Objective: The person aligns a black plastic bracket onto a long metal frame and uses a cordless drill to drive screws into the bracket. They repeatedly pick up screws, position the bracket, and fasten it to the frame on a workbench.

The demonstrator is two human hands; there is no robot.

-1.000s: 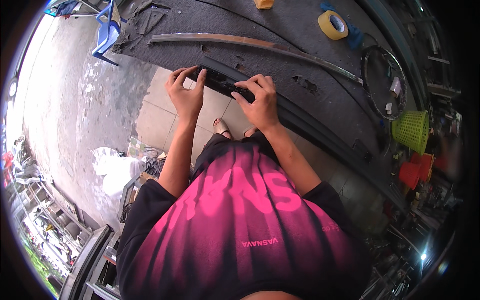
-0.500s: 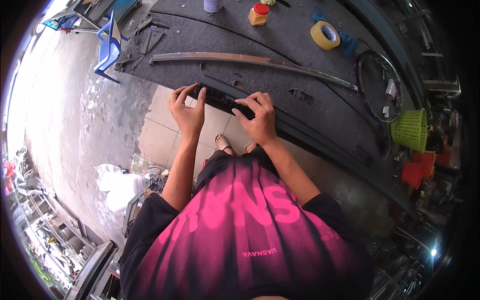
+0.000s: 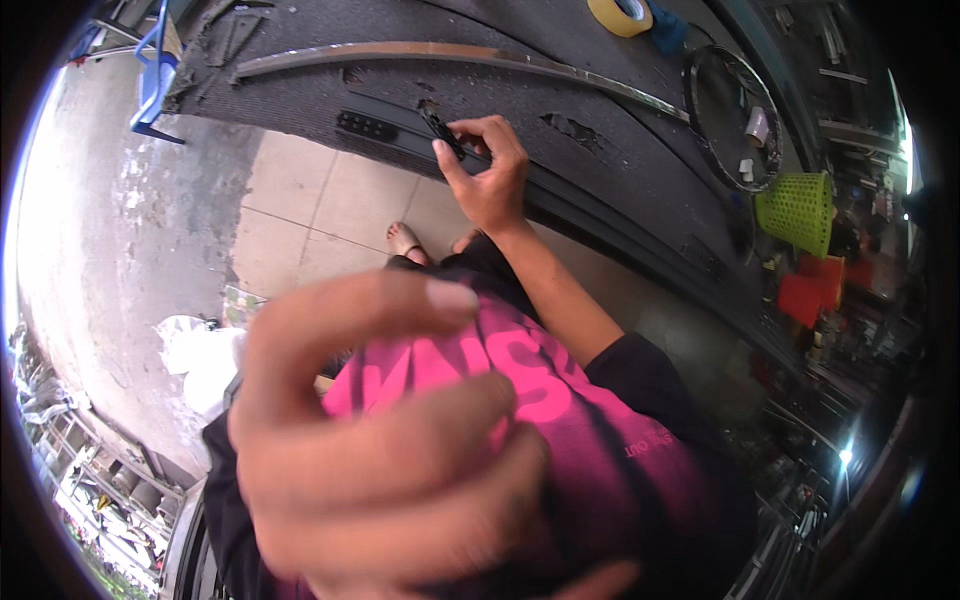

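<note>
Thumb and fingertips of the right hand (image 3: 495, 185) pinch a small dark piece (image 3: 438, 130) in the upper centre of the frame, tilted over a long dark rail (image 3: 620, 222); whether the piece touches the rail cannot be told. The left hand (image 3: 370, 440) looms large and blurred in the lower centre, close to the camera, its fingers curled; nothing shows between them, but I cannot tell whether they hide something. Just left of the pinched piece, at the rail's upper-left end, sits a black plate (image 3: 367, 126) with round marks along it. To my judgement, handling so slim a piece well calls for a light pinch near its middle, fingertips clear of its lower face, and its long side in line with the rail; a free hand would best steady the rail, since its end lies by the table's edge. Beneath spreads a dark carpeted table (image 3: 640, 150) with a torn patch, so a dropped dark part would be hard to spot. Beyond the rail, a curved metal strip (image 3: 450, 52) crosses the top of the frame, with a tape roll (image 3: 622, 14), a black ring (image 3: 689, 100) and a green basket (image 3: 795, 213) toward the right.
</note>
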